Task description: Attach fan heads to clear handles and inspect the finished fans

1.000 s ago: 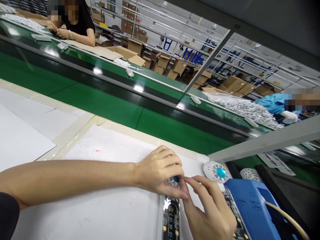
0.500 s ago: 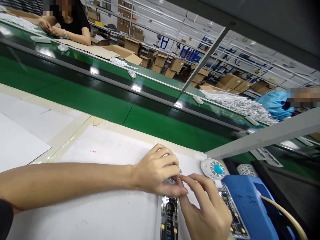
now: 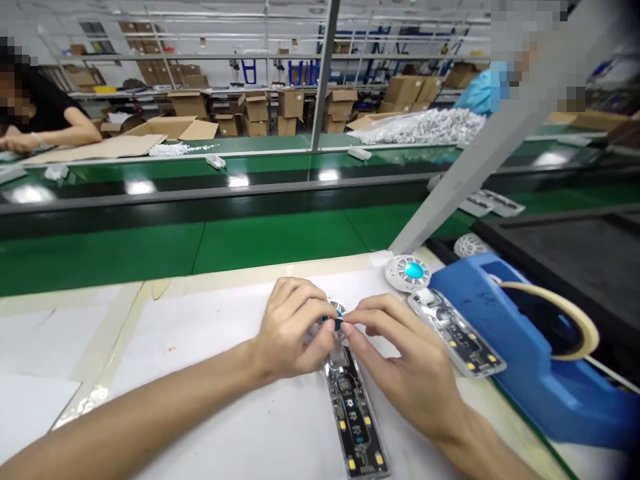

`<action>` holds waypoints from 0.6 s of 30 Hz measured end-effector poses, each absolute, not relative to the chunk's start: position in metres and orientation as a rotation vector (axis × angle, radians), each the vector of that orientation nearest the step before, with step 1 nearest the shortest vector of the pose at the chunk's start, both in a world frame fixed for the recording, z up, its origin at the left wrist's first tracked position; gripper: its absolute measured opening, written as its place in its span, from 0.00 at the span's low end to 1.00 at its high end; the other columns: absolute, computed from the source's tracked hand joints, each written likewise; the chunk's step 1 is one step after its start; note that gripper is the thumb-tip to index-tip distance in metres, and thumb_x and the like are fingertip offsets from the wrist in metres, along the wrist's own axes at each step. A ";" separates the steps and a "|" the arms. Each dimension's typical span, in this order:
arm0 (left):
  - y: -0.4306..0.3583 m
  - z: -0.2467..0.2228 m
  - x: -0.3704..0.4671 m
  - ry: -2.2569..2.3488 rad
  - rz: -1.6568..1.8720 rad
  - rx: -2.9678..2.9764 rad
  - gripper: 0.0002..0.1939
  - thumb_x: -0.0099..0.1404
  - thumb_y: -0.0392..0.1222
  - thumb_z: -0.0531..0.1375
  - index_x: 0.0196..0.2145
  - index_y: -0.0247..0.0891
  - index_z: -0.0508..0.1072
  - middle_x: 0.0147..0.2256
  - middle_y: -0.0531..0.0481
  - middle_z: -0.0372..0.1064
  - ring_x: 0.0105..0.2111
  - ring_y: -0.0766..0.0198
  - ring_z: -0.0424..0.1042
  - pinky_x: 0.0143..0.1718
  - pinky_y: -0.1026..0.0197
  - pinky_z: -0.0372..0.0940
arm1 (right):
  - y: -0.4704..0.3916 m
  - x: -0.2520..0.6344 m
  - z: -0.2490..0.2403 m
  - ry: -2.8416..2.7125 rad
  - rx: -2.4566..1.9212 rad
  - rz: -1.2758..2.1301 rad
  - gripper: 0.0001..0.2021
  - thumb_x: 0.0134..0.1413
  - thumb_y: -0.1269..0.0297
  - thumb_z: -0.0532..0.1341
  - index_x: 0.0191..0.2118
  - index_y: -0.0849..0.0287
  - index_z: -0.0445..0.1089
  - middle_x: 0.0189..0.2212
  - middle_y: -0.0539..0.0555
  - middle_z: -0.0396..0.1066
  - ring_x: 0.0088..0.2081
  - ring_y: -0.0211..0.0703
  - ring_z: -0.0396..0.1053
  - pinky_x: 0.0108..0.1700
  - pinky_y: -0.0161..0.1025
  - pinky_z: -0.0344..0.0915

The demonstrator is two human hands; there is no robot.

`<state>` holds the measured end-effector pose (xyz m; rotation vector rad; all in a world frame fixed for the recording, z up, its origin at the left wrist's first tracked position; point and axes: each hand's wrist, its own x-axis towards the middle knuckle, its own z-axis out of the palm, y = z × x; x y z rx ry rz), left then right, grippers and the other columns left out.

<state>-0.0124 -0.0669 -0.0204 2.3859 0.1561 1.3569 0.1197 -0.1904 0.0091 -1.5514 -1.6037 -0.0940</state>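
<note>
A clear-cased device with a black circuit board [image 3: 353, 417] lies on the white worktop, its round vented head [image 3: 338, 307] at the far end. Over that head is a small blue disc [image 3: 332, 319], largely covered by fingers. My left hand [image 3: 295, 330] pinches the disc's left side between thumb and forefinger. From the right, my right hand [image 3: 407, 360] closes its thumb and forefinger on the disc's near right edge. The two sets of fingertips almost touch. Whether the disc is seated in the head or lifted from it I cannot tell.
A similar device [image 3: 460, 333] with a blue-centred round head [image 3: 407, 272] lies to the right, beside a blue tape dispenser [image 3: 500, 333]. A slanted grey post [image 3: 450, 170] rises behind it. Beyond the worktop runs a green conveyor [image 3: 270, 233]; people sit across it.
My view has levelled and turned right. Blue now shows between my fingertips, where the disc looked dark and hidden before. My left hand's fingers have drawn into a pinch.
</note>
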 end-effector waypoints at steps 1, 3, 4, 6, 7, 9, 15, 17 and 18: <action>-0.067 -0.020 -0.012 0.152 1.346 2.387 0.05 0.64 0.36 0.56 0.35 0.38 0.72 0.32 0.47 0.72 0.36 0.59 0.68 0.39 0.53 0.63 | -0.190 0.120 0.010 -1.582 -1.545 -0.045 0.04 0.61 0.72 0.60 0.38 0.58 0.71 0.34 0.52 0.68 0.35 0.38 0.69 0.36 0.35 0.68; -0.067 -0.020 -0.012 0.135 1.328 2.395 0.05 0.64 0.36 0.56 0.36 0.38 0.72 0.33 0.47 0.72 0.36 0.59 0.68 0.39 0.52 0.64 | -0.191 0.122 0.011 -1.546 -1.539 0.047 0.04 0.61 0.72 0.58 0.36 0.58 0.70 0.34 0.52 0.68 0.35 0.38 0.68 0.36 0.36 0.67; -0.067 -0.019 -0.012 0.126 1.323 2.403 0.05 0.64 0.35 0.56 0.36 0.38 0.72 0.33 0.47 0.71 0.36 0.59 0.68 0.40 0.52 0.64 | -0.191 0.122 0.011 -1.530 -1.539 0.090 0.05 0.62 0.72 0.58 0.35 0.58 0.69 0.34 0.52 0.68 0.34 0.38 0.67 0.35 0.36 0.67; -0.067 -0.018 -0.012 0.116 1.319 2.425 0.06 0.64 0.36 0.56 0.39 0.38 0.72 0.34 0.47 0.71 0.37 0.59 0.69 0.40 0.52 0.66 | -0.191 0.122 0.012 -1.495 -1.553 0.154 0.06 0.62 0.71 0.56 0.33 0.59 0.68 0.33 0.52 0.67 0.33 0.38 0.65 0.34 0.36 0.65; -0.067 -0.018 -0.012 0.114 1.328 2.438 0.07 0.64 0.36 0.57 0.41 0.38 0.71 0.36 0.46 0.70 0.38 0.59 0.69 0.40 0.53 0.67 | -0.191 0.122 0.012 -1.477 -1.568 0.176 0.06 0.62 0.70 0.56 0.33 0.59 0.67 0.32 0.52 0.67 0.32 0.37 0.65 0.34 0.37 0.65; -0.066 -0.017 -0.012 0.089 1.394 2.473 0.12 0.63 0.38 0.58 0.46 0.38 0.70 0.40 0.44 0.68 0.41 0.57 0.70 0.40 0.53 0.68 | -0.191 0.123 0.012 -1.458 -1.598 0.202 0.06 0.61 0.70 0.56 0.32 0.59 0.67 0.33 0.52 0.66 0.31 0.37 0.64 0.34 0.37 0.64; -0.061 -0.018 -0.010 -0.093 1.539 2.626 0.16 0.57 0.36 0.63 0.45 0.41 0.70 0.42 0.45 0.66 0.41 0.56 0.71 0.40 0.52 0.69 | -0.189 0.131 0.017 -1.546 -1.710 0.294 0.06 0.60 0.71 0.57 0.31 0.60 0.67 0.40 0.52 0.64 0.32 0.36 0.65 0.38 0.37 0.64; -0.060 -0.019 -0.010 -0.049 1.484 2.639 0.18 0.56 0.35 0.63 0.46 0.41 0.70 0.41 0.45 0.69 0.41 0.55 0.71 0.41 0.51 0.68 | -0.188 0.135 0.020 -1.623 -1.713 0.351 0.06 0.60 0.71 0.57 0.32 0.59 0.68 0.41 0.52 0.64 0.32 0.35 0.64 0.37 0.36 0.63; -0.059 -0.019 -0.010 -0.027 1.457 2.635 0.19 0.56 0.34 0.63 0.47 0.41 0.70 0.41 0.45 0.70 0.41 0.55 0.72 0.41 0.51 0.68 | -0.188 0.136 0.021 -1.661 -1.711 0.369 0.05 0.60 0.71 0.57 0.33 0.59 0.68 0.42 0.52 0.64 0.32 0.34 0.64 0.36 0.35 0.63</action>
